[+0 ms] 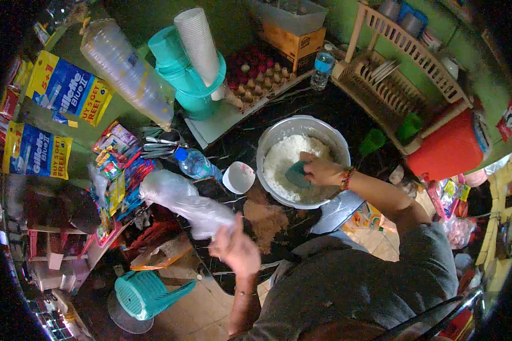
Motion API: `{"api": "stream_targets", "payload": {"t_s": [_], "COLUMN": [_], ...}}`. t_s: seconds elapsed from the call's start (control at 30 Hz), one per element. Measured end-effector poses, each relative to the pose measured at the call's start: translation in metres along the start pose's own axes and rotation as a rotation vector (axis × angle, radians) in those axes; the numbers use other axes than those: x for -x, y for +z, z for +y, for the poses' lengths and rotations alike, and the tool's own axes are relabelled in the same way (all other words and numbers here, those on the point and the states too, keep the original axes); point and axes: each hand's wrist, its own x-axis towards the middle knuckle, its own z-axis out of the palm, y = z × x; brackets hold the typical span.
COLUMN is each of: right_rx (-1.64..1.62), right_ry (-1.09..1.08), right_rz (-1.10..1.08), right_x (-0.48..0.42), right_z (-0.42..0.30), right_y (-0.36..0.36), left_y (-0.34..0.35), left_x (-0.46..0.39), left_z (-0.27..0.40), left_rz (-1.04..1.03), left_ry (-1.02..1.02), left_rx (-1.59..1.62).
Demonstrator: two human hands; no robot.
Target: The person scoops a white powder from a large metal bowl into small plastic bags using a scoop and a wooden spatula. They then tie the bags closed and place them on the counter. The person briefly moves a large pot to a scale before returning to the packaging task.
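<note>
A large round metal pot (262, 140) stands on the black marbled counter, with white flour-like powder (281, 157) inside. My right hand (322, 170), a beaded bracelet at its wrist, reaches into the pot. It grips a dark green cup or scoop (298, 174) that sits partly in the powder. My left hand (237, 251) is blurred, at the near end of a crumpled clear plastic bag (200, 211); whether the fingers pinch it is unclear. Brown powder (264, 217) lies spilled between the pot and that hand. A white tub (239, 177) with pinkish marks stands left of the pot.
Left of the tub lies a blue-capped plastic bottle (198, 164), near several spoons (162, 147). Behind are teal plastic containers (192, 93), stacked white cups (198, 47) and egg trays (260, 85). A dish rack (409, 47) and a red container (448, 145) stand right.
</note>
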Motion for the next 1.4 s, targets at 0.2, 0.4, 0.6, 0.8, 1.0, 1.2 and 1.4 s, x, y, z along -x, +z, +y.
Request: {"api": "stream_targets", "payload": {"t_s": [0.2,0.4,0.6,0.8,1.0,1.2,1.4], "right_rx": [0.193,0.197,-0.071,0.018,-0.139,-0.114,0.140], "right_ry": [0.421,0.489,0.369,0.005,0.295,0.241,-0.245], "right_rz": [0.429,0.517,0.261,-0.023,0.314,0.190,-0.116], "right_x": [-0.028,-0.065,-0.071,-0.035,-0.045,-0.081,-0.033], "right_z": [-0.018,-0.002,0.011,-0.049,-0.004,-0.005,-0.050], "right_y": [-0.023,0.024,-0.006,0.010,-0.008,0.010,-0.028], "left_y": [0.088,0.130,0.120,0.121,0.127,0.126,0.127], "left_x": [-0.020,-0.030,-0.031,-0.029,-0.025,-0.037,-0.032], "left_z": [0.031,0.035,0.035,0.034,0.034,0.030,0.021], "left_rz": [-0.161,-0.045,-0.114,-0.096,-0.091,-0.231,-0.211], "left_ry": [-0.350,-0.240,-0.293,-0.319,-0.319,-0.406,-0.364], "left_rx": [0.742,0.926,0.912,0.934,0.920,1.113,0.994]}}
